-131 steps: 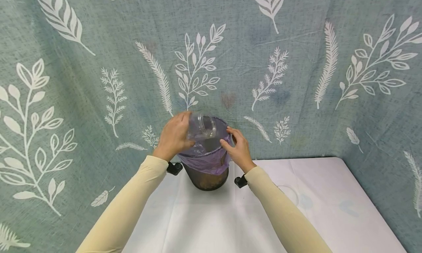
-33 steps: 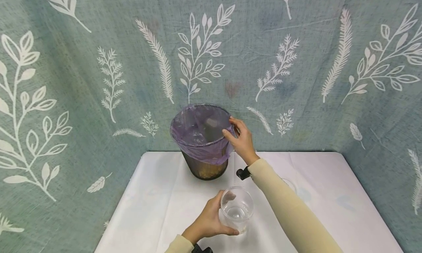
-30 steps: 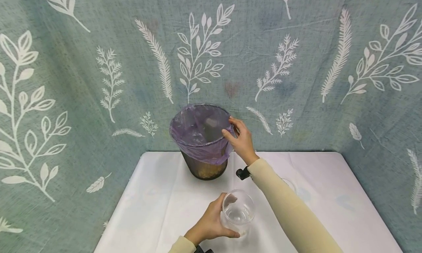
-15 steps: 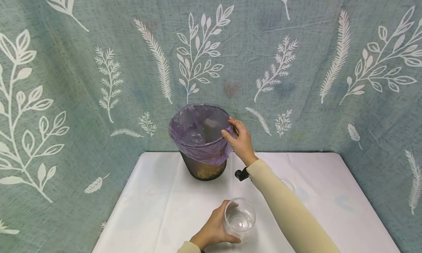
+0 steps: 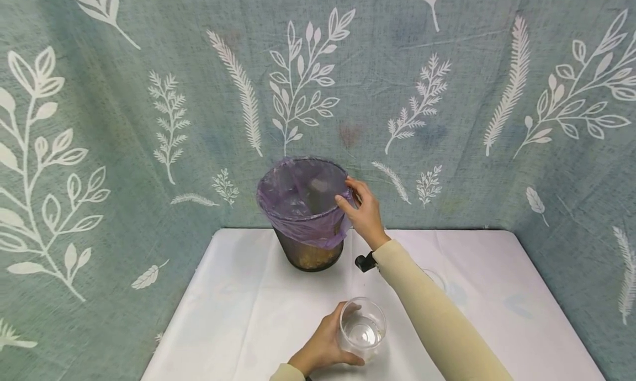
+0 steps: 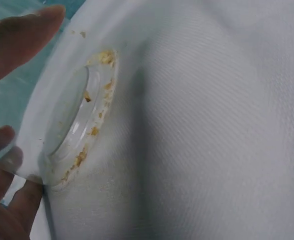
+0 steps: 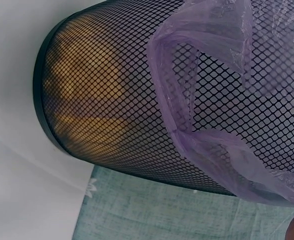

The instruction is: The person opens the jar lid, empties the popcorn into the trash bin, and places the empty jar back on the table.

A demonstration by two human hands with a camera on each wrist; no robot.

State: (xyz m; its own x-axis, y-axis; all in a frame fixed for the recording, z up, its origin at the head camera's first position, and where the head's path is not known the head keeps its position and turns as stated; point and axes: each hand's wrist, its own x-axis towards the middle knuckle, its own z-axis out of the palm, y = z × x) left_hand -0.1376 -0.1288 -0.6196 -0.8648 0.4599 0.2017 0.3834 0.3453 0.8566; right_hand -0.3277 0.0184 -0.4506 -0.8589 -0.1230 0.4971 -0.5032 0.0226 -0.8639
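Observation:
My left hand [image 5: 323,342] grips a clear plastic jar [image 5: 362,323] by its side, mouth up, low over the front of the table. Yellowish crumbs [image 6: 107,57] cling around the jar's base in the left wrist view; whether the base touches the cloth I cannot tell. Farther back stands a black mesh wastebasket [image 5: 313,259], lined with a thin purple bin bag [image 5: 308,229] folded over its rim. My right hand [image 5: 366,212] holds that rim on the right side, thumb and fingers bent over it. Yellow-brown contents [image 7: 87,75] show through the mesh low down.
A white cloth covers the table [image 5: 233,292]. Right of the basket lies a clear round lid or ring [image 5: 436,276], partly behind my right forearm. A green leaf-patterned curtain [image 5: 199,121] closes off the back and sides, just behind the basket.
Earlier, my left hand held the jar tipped over the basket. It has since come back to the front with the jar upright, lately shifting slightly nearer me. My right hand stays on the rim.

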